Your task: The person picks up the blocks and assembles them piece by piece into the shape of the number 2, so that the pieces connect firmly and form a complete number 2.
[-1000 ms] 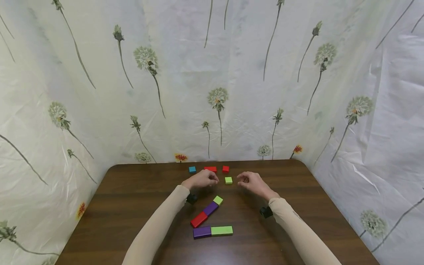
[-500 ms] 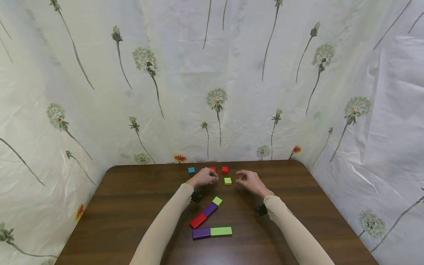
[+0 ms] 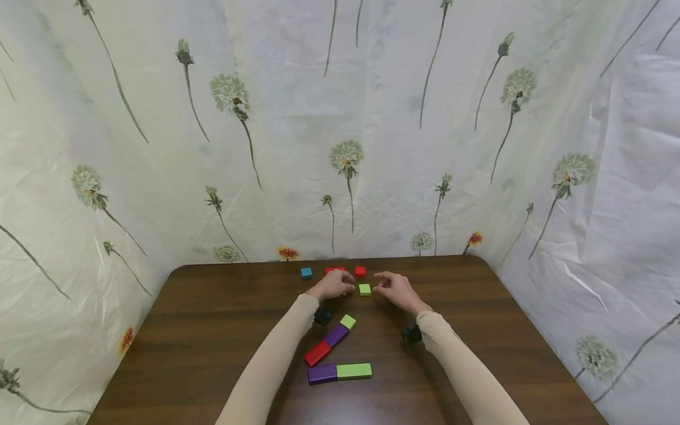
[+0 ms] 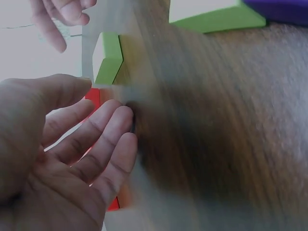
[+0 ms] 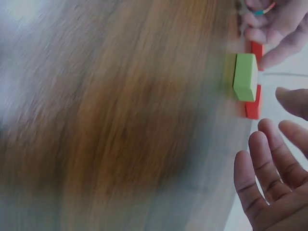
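A small light green block (image 3: 364, 290) lies between my two hands on the wooden table. My left hand (image 3: 334, 285) is just left of it, fingers loosely bent and holding nothing, as the left wrist view shows. On the block's other side my right hand (image 3: 395, 290) hovers close, its fingers (image 5: 262, 149) relaxed and apart from the block. Behind the left hand a long red block (image 3: 334, 270) is partly hidden. A small red block (image 3: 360, 271) sits just beyond the green one.
A blue block (image 3: 306, 273) lies at the far edge. Nearer me, a slanted row joins a red block (image 3: 317, 353), a purple block (image 3: 336, 335) and a green block (image 3: 347, 321). Below it, another purple block (image 3: 322, 373) abuts a long green block (image 3: 354, 370). A floral curtain (image 3: 297, 147) hangs behind the table.
Both hands have moved inward toward the small green block, the left one to the right and the right one to the left. The blocks lie where they were.
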A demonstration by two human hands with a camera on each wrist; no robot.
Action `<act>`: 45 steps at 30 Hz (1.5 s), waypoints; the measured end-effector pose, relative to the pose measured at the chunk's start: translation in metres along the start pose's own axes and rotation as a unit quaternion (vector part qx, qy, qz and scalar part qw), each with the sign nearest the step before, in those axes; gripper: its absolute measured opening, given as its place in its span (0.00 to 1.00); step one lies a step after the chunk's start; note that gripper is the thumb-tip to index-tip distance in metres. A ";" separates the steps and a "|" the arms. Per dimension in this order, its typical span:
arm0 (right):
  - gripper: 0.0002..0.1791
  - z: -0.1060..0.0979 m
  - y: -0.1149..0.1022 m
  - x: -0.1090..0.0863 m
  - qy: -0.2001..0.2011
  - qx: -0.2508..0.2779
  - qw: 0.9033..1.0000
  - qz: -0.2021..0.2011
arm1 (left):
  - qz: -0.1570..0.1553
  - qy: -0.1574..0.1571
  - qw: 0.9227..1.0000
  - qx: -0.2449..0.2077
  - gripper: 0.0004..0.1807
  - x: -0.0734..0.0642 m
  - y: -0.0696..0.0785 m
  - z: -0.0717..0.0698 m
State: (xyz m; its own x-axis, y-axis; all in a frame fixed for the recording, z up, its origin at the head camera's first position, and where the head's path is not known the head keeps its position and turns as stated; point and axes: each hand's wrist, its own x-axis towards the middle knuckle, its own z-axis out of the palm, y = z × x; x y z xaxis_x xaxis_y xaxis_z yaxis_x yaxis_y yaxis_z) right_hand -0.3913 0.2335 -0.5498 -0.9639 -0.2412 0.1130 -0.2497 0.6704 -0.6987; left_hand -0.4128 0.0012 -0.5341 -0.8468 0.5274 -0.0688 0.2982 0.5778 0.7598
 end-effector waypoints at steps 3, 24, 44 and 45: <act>0.23 0.003 -0.004 0.002 -0.003 -0.001 1.000 -0.004 | 0.001 0.001 1.000 0.003 0.16 0.002 -0.001 0.003; 0.21 0.016 -0.005 0.002 -0.022 -0.008 0.999 0.033 | -0.003 0.011 1.000 0.010 0.17 0.010 -0.001 0.010; 0.15 0.023 -0.003 0.006 -0.026 -0.020 0.998 0.045 | -0.001 0.024 0.999 0.030 0.15 0.013 -0.001 0.016; 0.15 0.023 -0.003 0.006 -0.025 -0.019 0.999 0.045 | -0.002 0.024 0.999 0.027 0.14 0.013 -0.002 0.016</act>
State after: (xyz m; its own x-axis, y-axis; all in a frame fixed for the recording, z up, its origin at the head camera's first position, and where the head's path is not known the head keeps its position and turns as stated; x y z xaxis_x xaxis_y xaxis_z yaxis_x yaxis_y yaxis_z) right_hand -0.3943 0.2140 -0.5627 -0.9768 -0.2136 0.0150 -0.1672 0.7168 -0.6770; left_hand -0.4171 0.0171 -0.5466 -0.8681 0.4948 -0.0403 0.3160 0.6134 0.7238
